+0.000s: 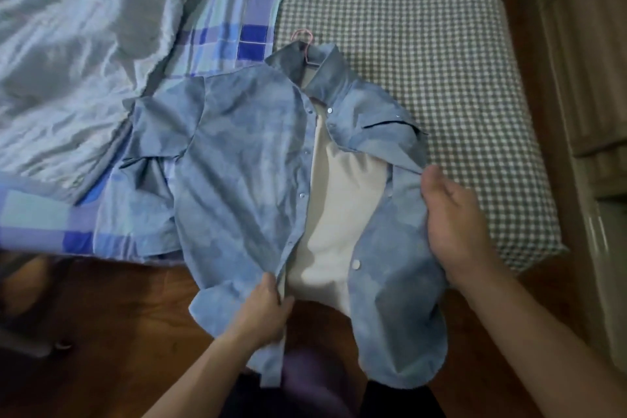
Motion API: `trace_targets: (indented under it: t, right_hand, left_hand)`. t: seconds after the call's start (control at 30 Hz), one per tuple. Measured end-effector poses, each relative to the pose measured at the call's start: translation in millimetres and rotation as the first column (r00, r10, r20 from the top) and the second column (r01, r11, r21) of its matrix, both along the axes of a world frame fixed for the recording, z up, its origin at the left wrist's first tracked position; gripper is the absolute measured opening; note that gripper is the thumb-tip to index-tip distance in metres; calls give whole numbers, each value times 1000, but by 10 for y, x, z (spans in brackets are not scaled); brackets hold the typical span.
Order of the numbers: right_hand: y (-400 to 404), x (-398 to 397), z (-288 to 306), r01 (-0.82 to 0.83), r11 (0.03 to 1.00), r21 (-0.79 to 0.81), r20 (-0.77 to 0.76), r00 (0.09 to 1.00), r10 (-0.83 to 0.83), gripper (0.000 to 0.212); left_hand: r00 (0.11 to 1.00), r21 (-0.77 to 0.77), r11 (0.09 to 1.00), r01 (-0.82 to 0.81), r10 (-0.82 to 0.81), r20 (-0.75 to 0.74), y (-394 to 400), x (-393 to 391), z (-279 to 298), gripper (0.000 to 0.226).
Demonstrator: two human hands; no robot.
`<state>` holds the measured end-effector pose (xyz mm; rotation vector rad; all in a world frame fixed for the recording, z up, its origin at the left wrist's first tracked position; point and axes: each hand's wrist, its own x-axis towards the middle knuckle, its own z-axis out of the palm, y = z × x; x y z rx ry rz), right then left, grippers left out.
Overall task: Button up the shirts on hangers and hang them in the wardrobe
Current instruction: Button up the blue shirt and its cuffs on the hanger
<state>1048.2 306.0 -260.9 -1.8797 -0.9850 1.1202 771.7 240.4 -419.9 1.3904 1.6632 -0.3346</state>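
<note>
Left hand (pixel 266 307) pinching unbuttoned blue shirt's (pixel 237 159) placket, right hand (pixel 454 217) gripping its opposite side.

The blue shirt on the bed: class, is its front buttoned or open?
Open. The blue shirt has its two front edges spread apart, showing pale lining between; left hand and right hand each hold one side.
</note>
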Motion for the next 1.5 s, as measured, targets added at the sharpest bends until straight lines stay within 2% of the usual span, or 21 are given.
trace_targets:
  t: [0.03, 0.07, 0.13, 0.17, 0.2, 0.27, 0.3, 0.33, 0.4, 0.47, 0.57, 0.63, 0.67, 0.77, 0.8, 0.93, 1.03, 1.17, 1.23, 1.37, 1.5]
  right_hand:
    - [-137, -159, -217, -125, 991, -43, 130, 983, 130, 52]
    - [-310, -306, -494, -347, 917, -198, 241, 889, 388, 46]
    - [-675, -507, -1045, -670, 463, -580, 151, 470, 869, 27]
    - [-784, -540, -1217, -685, 324, -652, 81, 363, 928, 28]
    - [-791, -537, -1298, -663, 349, -663, 84, 398, 914, 27]
    - [-616, -492, -1273, -483, 667, -567, 125, 750, 649, 18]
    - [-462, -440, -1243, -326, 800, -503, 150, 879, 453, 17]
    - [-282, -353, -1216, -183, 887, -424, 239, 922, 305, 17]
    - [103, -56, -1175, 22, 967, -254, 486, 867, 109, 21]
    - [440, 303, -1138, 173, 970, -173, 613, 789, -31, 28]
    - [721, 810, -1306, 289, 888, -359, 654, 756, 19, 30]
    - [831, 905, -1486, 175, 861, -478, 579, 799, 159, 27]
    - [885, 877, -1549, 100, 875, -473, 527, 829, 190, 29]
    - [995, 698, -1670, -69, 955, -290, 302, 940, 159, 22]
    - [1033, 656, -1720, -107, 968, -229, 312, 933, 177, 22]
    - [1111, 757, -2064, -93, 989, -119, 753, 641, 151, 44]
    - [907, 852, -2229, -81, 995, -49, 852, 517, 84, 32]
    - [561, 621, -2092, 28, 979, -202, 907, 382, 177, 49]
    - [450, 356, -1835, -2, 981, -193, 912, 369, 180, 56]
    - [405, -11, -1474, -202, 979, -29, 878, 462, 122, 38]
    - [427, -216, -1422, -300, 953, -31, 857, 483, 180, 26]
  left_hand:
    - [984, -149, 977, 152, -136, 116, -34, -83, -13, 42]
    - [931, -274, 893, 357, -316, 183, -50, -176, 15, 47]
    - [817, -384, 721, 577, -514, 263, 65, -401, 47, 46]
    - [823, -344, 748, 568, -508, 254, 184, -492, 60, 44]
    - [859, -268, 818, 508, -460, 225, 342, -534, 128, 37]
    - [941, -25, 956, 293, -284, 183, 712, -566, 184, 24]
    - [963, 46, 983, 179, -185, 198, 890, -544, 214, 23]
    - [971, 84, 993, 83, -99, 216, 1041, -479, 249, 22]
    - [962, 114, 993, -35, 2, 275, 1307, -269, 214, 22]
    - [944, 175, 981, -79, 17, 329, 1502, 42, 118, 28]
    - [943, 476, 860, 185, -292, 161, 1699, 480, -156, 52]
    - [909, 582, 714, 388, -400, -115, 1825, 621, -399, 59]
    - [918, 609, 697, 379, -368, -150, 1911, 643, -520, 57]
    - [962, 659, 752, 32, -202, 184, 2120, 554, -801, 25]
    - [942, 646, 762, -38, -189, 279, 2164, 514, -854, 16]
    - [880, 660, 751, 0, -314, 357, 2043, 390, -905, 20]
    - [889, 764, 596, 247, -454, 67, 1738, 353, -1077, 72]
    - [905, 723, 604, 336, -419, -70, 1163, 350, -1091, 89]
    - [880, 682, 612, 400, -464, -101, 996, 282, -973, 93]
    - [888, 583, 744, 327, -453, 80, 988, 98, -780, 70]
    - [856, 592, 676, 438, -515, -46, 1057, 116, -737, 57]
